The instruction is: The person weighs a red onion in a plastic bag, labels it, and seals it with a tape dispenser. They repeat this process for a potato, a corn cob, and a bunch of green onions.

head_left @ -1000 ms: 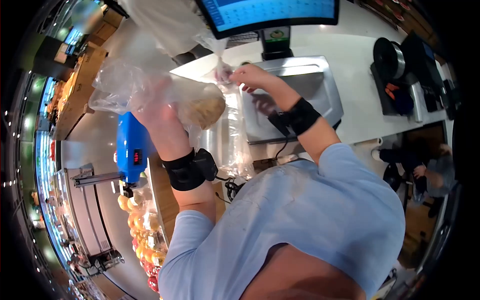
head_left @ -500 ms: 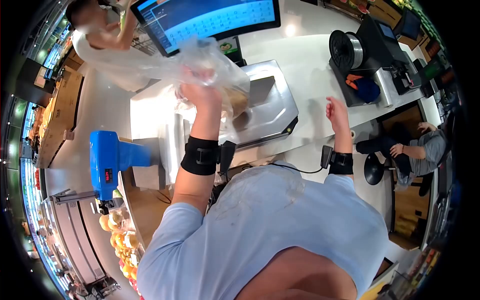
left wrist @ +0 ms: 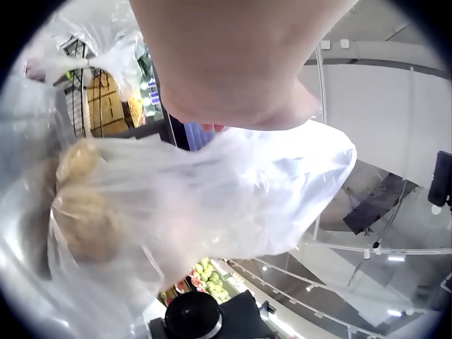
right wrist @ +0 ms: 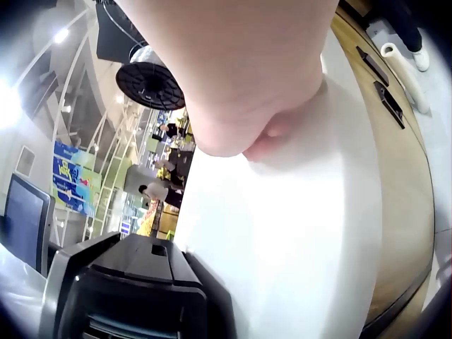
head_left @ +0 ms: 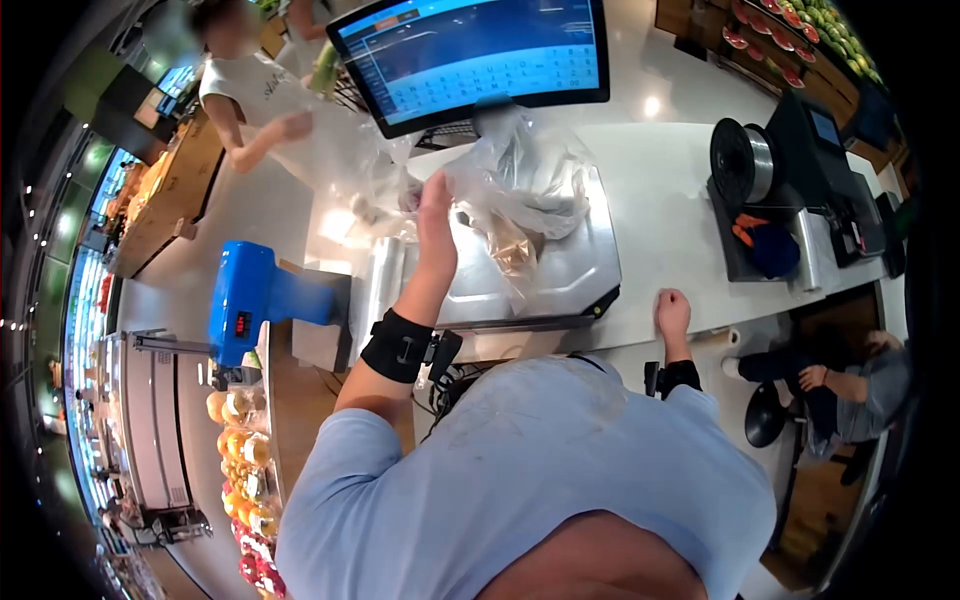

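Observation:
A clear plastic bag point(head_left: 520, 215) with tan, rounded lumps at its bottom sits on the metal scale point(head_left: 575, 270). Its loose upper part spreads towards the screen. My left hand point(head_left: 436, 222) is at the bag's left side, fingers straight and pointing away from me. In the left wrist view the bag point(left wrist: 212, 191) stretches just beyond the hand, and most fingers are hidden. My right hand point(head_left: 673, 312) rests loosely curled at the counter's near edge, holding nothing. The right wrist view shows that hand point(right wrist: 254, 106) over the white counter point(right wrist: 282, 226).
A touch screen point(head_left: 475, 60) stands behind the scale. Another clear bag point(head_left: 385, 190) lies at the counter's left, with a person point(head_left: 250, 100) beyond. A blue device point(head_left: 243, 300) is at left. A spool point(head_left: 742, 162) and black machine point(head_left: 815, 165) stand at right.
The left hand has brought the bag over to the scale and its fingers have straightened beside it. The right hand has left the counter's left part and come down at the near edge.

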Demonstrator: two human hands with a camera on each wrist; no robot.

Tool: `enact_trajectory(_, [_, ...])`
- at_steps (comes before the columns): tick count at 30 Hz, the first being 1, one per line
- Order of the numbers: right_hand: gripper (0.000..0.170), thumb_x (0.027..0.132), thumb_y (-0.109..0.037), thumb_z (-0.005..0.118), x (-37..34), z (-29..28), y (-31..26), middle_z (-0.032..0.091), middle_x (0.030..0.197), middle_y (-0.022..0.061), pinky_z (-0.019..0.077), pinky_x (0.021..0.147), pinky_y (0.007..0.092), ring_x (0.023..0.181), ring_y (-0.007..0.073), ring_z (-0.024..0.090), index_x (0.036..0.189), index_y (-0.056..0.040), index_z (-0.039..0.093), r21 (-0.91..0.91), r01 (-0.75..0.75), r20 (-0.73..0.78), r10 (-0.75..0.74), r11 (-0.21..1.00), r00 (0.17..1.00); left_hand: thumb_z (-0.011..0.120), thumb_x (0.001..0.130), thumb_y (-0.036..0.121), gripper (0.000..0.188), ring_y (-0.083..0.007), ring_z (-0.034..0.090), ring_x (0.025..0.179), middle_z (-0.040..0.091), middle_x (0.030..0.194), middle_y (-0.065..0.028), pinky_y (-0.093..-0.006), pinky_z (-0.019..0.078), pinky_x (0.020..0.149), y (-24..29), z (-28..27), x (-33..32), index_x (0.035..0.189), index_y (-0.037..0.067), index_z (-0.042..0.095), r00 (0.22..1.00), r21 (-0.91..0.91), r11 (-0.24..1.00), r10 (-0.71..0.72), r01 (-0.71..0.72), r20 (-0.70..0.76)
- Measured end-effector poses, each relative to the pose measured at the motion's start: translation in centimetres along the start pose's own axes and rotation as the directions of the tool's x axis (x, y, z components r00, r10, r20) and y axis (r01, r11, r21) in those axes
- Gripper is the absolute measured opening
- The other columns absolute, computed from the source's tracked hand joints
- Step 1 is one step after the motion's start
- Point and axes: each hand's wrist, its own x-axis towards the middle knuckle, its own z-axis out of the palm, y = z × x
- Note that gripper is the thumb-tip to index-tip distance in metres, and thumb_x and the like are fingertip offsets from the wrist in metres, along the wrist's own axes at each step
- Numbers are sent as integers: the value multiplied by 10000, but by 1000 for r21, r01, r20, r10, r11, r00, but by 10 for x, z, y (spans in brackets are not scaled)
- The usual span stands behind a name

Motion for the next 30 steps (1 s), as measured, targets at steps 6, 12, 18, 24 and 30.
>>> enact_trajectory(6, [256,877,-259,493,0,-2,-30,631,763,194,468,643,428,718,386,599,861,-49,638,-3,194,-138,-192,981,972,397,975,323,381,-215,532,1101,480,1321,-126,-354,423,874,58,-44,55,1206,32,484,930,458,887,221,-66,-293])
enact_trajectory(12, [226,886,-262,492,-12,-2,-46,631,753,158,469,637,444,717,377,599,838,-77,612,-216,233,-52,-249,948,967,548,886,238,196,-326,614,919,466,1340,-168,-403,485,741,83,-29,118,945,54,512,838,939,130,501,-318,214])
enact_trajectory(18, [221,883,-261,497,-10,-2,-39,636,784,152,472,643,443,726,372,601,835,-78,611,-216,255,-26,-267,943,963,563,873,289,234,-347,612,888,445,1371,-147,-436,496,700,80,-13,145,919,67,509,910,959,73,343,-274,234])
enact_trajectory(24, [209,883,-244,496,-14,-5,-42,629,788,149,466,639,446,719,371,592,827,-75,605,-181,280,-42,-292,943,955,552,878,307,250,-354,615,868,429,1383,-150,-448,495,693,77,-5,161,906,62,508,924,967,-9,293,-253,244])
enact_trajectory(30, [199,885,-232,508,-15,-6,-45,614,761,147,458,616,444,694,370,580,803,-71,592,-158,313,-91,-329,937,940,552,882,273,283,-354,597,916,445,1352,-185,-406,482,788,63,-24,160,1023,28,531,856,939,207,498,-274,140])
